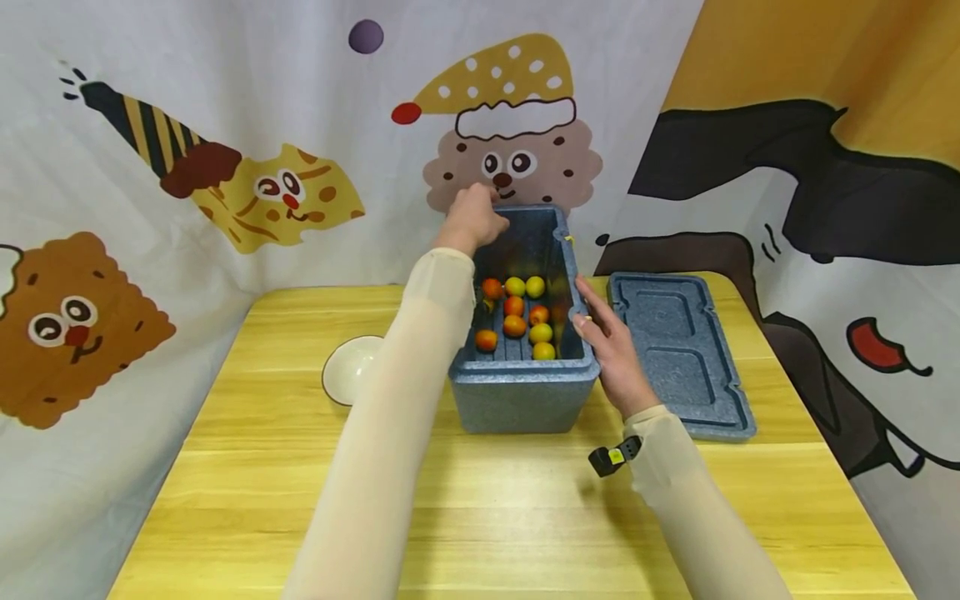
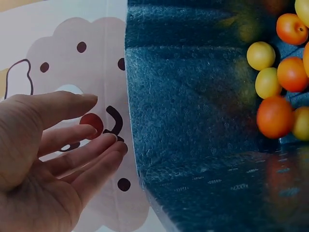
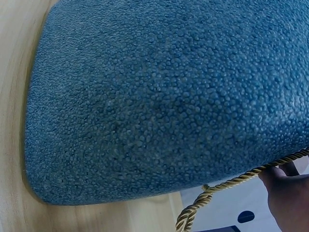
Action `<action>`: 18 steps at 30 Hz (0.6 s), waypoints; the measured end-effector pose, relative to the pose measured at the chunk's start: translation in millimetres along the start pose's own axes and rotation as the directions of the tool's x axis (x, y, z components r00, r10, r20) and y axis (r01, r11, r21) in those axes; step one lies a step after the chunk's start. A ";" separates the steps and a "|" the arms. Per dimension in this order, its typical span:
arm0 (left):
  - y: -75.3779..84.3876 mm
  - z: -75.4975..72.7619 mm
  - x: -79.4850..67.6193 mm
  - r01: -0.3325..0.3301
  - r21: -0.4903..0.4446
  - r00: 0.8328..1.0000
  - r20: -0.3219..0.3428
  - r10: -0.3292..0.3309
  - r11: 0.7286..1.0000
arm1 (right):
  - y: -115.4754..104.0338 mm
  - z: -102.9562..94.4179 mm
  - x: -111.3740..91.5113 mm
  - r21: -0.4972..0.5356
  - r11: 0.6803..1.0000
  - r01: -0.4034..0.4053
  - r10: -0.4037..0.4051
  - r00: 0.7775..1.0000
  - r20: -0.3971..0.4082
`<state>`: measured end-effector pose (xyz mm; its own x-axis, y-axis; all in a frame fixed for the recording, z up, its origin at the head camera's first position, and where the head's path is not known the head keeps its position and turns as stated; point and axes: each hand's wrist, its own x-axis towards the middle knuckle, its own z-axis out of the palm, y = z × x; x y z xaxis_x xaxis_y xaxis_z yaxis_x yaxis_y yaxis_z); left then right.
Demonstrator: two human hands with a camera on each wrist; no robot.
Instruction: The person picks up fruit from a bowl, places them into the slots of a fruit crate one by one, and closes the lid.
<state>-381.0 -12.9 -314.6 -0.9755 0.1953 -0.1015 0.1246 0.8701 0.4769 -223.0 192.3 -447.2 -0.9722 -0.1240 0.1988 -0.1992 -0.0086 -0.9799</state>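
A grey-blue foam box [image 1: 525,402] stands without its lid on the table. Several small round red and yellow fruits [image 1: 514,325] lie on its floor, seen also as fruits [image 2: 275,118] in the left wrist view. My left hand [image 1: 471,221] is up by the box's far left corner. In the left wrist view that hand [image 2: 58,159] holds nothing, its thumb apart from its loosely bent fingers. My right hand [image 1: 617,358] grips the box's right wall, thumb at the rim. A twisted gold rope [image 3: 231,181] runs past the right fingers in the right wrist view.
The foam lid [image 1: 678,358] lies flat on the table right of the box. Left of the box is a white bowl [image 1: 348,371] with a dark rim, partly behind my left sleeve. A printed cloth [image 1: 300,83] hangs close behind the wooden table [image 1: 510,508].
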 end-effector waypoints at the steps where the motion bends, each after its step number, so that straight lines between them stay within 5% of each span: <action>1: 0.2 -0.4 -0.2 0.005 -0.005 1.000 0.006 -0.005 1.000 | -0.2 0.0 0.0 0.001 1.000 0.000 0.000 1.000 0.001; 7: -1.2 -1.1 -2.2 0.018 -0.050 1.000 0.014 -0.017 0.999 | -0.5 0.1 -0.2 0.002 1.000 0.005 -0.005 1.000 0.001; 18: -5.1 -2.0 -12.1 -0.055 -0.089 0.998 -0.026 0.053 0.995 | -0.6 -0.1 -0.1 -0.010 1.000 0.001 -0.001 1.000 -0.008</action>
<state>-370.2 -20.6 -314.0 -0.9720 0.2287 -0.0532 0.1611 0.8143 0.5576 -222.8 192.4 -446.6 -0.9729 -0.1157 0.2000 -0.2014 0.0008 -0.9795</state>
